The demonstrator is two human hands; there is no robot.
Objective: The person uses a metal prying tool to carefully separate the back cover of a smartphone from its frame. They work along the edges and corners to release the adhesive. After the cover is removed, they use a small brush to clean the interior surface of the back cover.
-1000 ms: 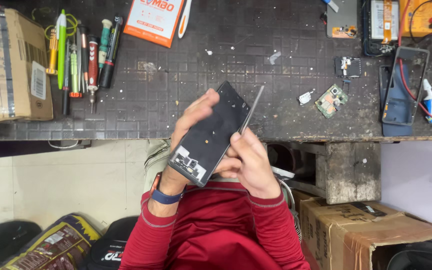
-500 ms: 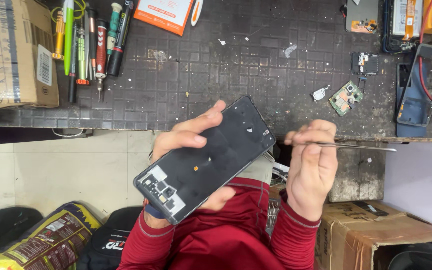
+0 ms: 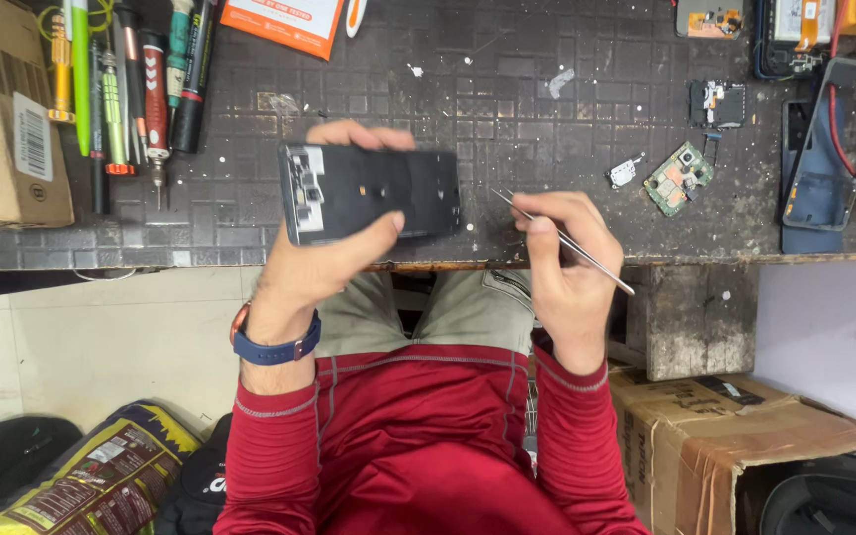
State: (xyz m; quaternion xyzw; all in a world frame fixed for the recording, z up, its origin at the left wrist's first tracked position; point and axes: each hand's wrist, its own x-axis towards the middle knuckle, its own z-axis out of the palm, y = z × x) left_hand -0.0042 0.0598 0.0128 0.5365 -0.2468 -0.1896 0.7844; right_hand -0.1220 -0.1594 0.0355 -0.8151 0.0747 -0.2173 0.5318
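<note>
My left hand [image 3: 324, 253] grips an opened black phone body [image 3: 369, 193], held level and lengthwise over the front edge of the dark workbench [image 3: 507, 89]. Its inner side faces up, with a pale component block at the left end. My right hand [image 3: 567, 263] pinches thin metal tweezers [image 3: 562, 241], their tip pointing up-left toward the phone's right end and a short gap away from it. A blue watch band sits on my left wrist. Both arms wear red sleeves.
Several screwdrivers and pens [image 3: 131, 89] lie at the bench's back left beside a cardboard box [image 3: 2, 119]. A small green circuit board [image 3: 679, 178], a phone frame [image 3: 834, 149] with red wire and other parts sit at the right. Another cardboard box [image 3: 735, 446] stands on the floor.
The phone body has swung from a diagonal tilt to level and moved up over the bench edge. My right hand with the tweezers has shifted left, toward the phone's right end.
</note>
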